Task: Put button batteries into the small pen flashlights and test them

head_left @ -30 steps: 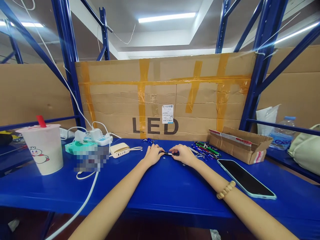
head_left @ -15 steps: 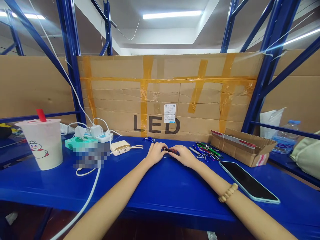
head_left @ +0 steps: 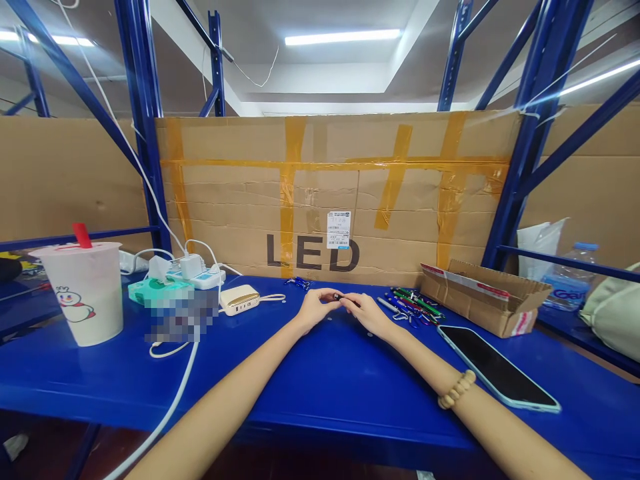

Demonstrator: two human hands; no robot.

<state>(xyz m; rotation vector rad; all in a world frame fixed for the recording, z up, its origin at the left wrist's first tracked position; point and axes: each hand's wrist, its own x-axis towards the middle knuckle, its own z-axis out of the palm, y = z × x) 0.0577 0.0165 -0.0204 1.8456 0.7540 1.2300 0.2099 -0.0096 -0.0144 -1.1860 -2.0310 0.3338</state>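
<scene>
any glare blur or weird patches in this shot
Head view: the ceiling light is blown out to white; head view again: a pixelated patch masks whatever is below the green packet; also in the head view, the blue posts lean outward toward the top, probably wide-angle distortion, and the dark item at the fingertips is too small to make out.

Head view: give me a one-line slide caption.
Left hand and right hand hold a small dark object over a blue tabletop, with pens and a cardboard box to the right.
</scene>
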